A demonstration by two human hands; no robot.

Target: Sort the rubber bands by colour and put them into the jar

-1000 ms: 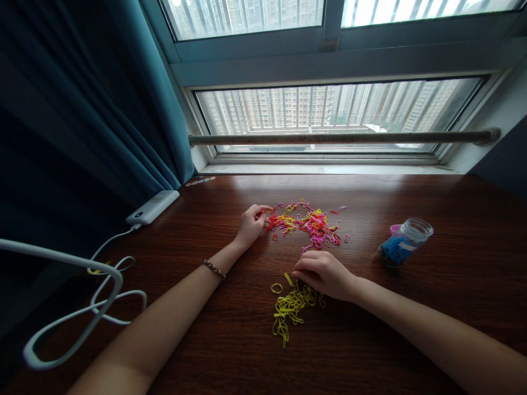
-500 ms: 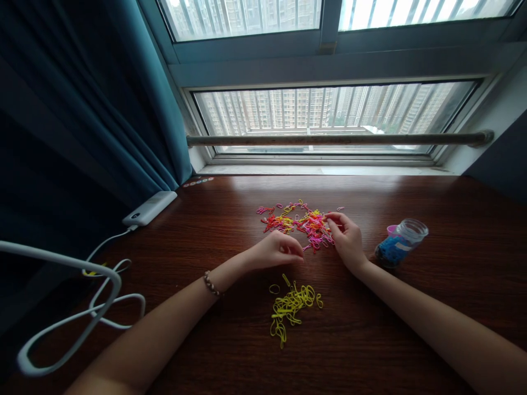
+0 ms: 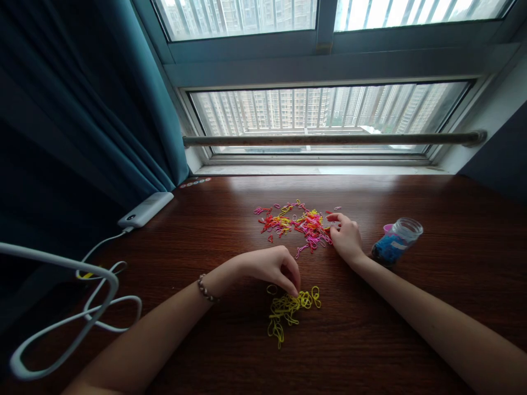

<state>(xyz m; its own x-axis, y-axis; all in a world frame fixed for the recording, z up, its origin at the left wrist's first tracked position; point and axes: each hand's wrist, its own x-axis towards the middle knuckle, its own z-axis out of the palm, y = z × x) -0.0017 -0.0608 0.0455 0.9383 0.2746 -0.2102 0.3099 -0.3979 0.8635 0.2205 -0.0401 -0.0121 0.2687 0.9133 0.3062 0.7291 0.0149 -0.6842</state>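
Note:
My left hand (image 3: pixel 275 267) reaches over a pile of yellow rubber bands (image 3: pixel 288 308), thumb and forefinger pinched together at its upper edge. Whatever the pinch holds is too small to make out. Farther back lies a mixed pile of red, pink and yellow bands (image 3: pixel 313 226). At the right edge of that pile is my right hand (image 3: pixel 345 236), its thumb and forefinger apart, with a few bands beside the fingertips.
Right of my right hand, a clear jar (image 3: pixel 397 241) with blue contents leans at a tilt, a pink piece behind it. A white power bank (image 3: pixel 146 209) and looping white cable (image 3: pixel 99 312) lie left. A blue curtain (image 3: pixel 102 99) hangs beside the window.
My left hand has moved from the mixed pile's near edge down to the yellow pile. The fingers of my right hand have spread a little at the mixed pile.

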